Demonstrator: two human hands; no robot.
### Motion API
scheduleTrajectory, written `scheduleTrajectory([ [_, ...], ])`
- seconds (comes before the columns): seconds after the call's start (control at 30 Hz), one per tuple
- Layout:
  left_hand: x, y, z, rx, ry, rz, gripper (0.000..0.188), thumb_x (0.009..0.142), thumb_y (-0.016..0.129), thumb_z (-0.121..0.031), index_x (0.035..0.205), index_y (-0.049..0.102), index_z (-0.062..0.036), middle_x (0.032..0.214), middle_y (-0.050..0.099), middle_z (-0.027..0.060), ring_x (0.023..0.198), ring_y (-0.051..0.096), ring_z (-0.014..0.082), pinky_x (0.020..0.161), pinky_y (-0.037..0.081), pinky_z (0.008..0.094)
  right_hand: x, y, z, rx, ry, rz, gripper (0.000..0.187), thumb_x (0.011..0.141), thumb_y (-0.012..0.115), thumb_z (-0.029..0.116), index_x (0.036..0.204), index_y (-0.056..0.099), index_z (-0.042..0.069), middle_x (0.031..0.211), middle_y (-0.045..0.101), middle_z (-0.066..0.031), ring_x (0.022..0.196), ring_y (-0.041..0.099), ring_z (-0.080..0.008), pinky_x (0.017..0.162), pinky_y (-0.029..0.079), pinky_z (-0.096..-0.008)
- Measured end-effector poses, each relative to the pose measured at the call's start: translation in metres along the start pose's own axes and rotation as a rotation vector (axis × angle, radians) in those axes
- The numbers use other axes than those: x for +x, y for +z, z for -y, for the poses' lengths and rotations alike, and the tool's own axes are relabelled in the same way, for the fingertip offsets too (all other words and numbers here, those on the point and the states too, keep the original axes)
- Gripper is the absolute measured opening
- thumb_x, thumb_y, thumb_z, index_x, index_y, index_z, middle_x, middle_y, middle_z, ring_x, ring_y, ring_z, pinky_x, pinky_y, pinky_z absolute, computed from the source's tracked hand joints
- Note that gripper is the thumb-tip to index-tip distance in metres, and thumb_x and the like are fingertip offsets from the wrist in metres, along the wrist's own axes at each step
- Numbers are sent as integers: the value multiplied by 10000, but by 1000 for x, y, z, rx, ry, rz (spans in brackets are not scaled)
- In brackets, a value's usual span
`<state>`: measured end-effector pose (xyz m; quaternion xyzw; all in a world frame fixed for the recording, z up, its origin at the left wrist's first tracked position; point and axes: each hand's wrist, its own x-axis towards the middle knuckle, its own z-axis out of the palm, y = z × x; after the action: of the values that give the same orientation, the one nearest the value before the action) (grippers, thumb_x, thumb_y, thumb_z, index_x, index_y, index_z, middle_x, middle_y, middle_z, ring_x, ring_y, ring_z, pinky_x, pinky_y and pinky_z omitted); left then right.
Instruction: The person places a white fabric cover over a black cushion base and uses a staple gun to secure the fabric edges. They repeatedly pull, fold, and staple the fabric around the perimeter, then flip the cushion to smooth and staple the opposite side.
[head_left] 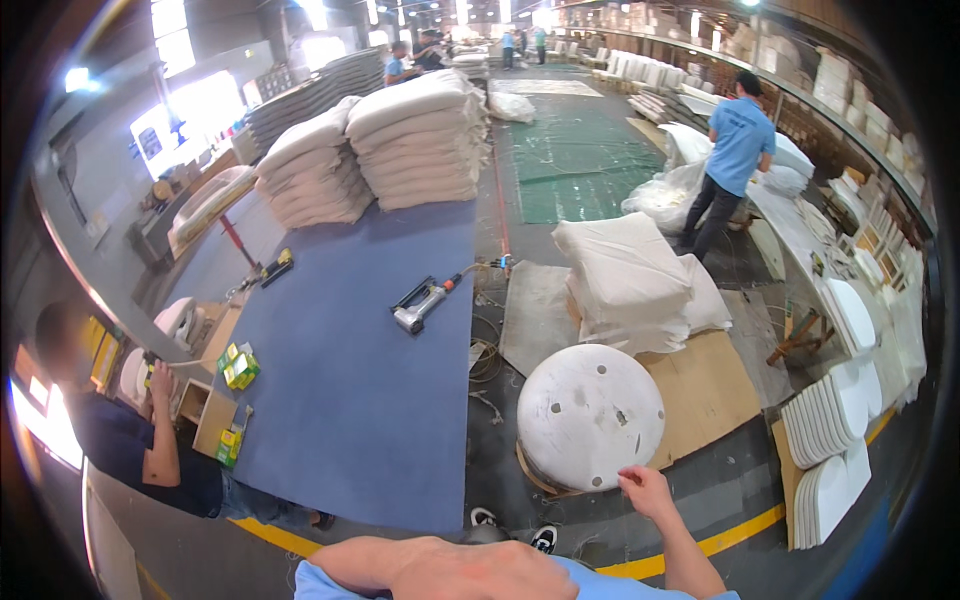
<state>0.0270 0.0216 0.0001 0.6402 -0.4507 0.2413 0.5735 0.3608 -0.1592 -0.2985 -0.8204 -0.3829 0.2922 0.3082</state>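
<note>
White round disc (588,420), dark-spotted, scuffed, seen lower right of centre — right hand (645,490) curled by its rim, left hand (485,572) held apart, bottom centre — either grip cannot be told.

The left arm (350,564) bends across the lower middle of the frame, the left hand (490,574) at the bottom edge (its fingers cannot be made out). The right arm (688,553) slants up from lower right, the right hand (648,491) loosely curled.
</note>
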Motion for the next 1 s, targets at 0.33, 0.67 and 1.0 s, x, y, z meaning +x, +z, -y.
scheduleTrajectory([
  [0.33,-2,-80,-10,651,-19,-278,186,974,658,-119,803,647,-47,976,680,180,808,684,319,676,539,402,51,140,91,260,-70,528,272,999,719,157,1223,734,3,954,761,-58,804,670,-118,732,555,-298],
  [0.67,-66,-108,-79,261,-346,-670,258,977,743,-152,1205,703,-38,1189,669,304,970,717,377,869,583,466,87,172,138,-16,-183,713,284,997,716,176,1240,737,31,1001,779,-93,837,687,-173,803,567,-335],
  [1.0,-104,-107,-41,80,-228,-859,151,1049,650,-124,1012,662,22,1062,711,190,929,701,302,819,557,384,179,218,180,-157,-218,896,284,986,731,173,1238,748,44,964,779,-65,859,700,-131,789,571,-316],
])
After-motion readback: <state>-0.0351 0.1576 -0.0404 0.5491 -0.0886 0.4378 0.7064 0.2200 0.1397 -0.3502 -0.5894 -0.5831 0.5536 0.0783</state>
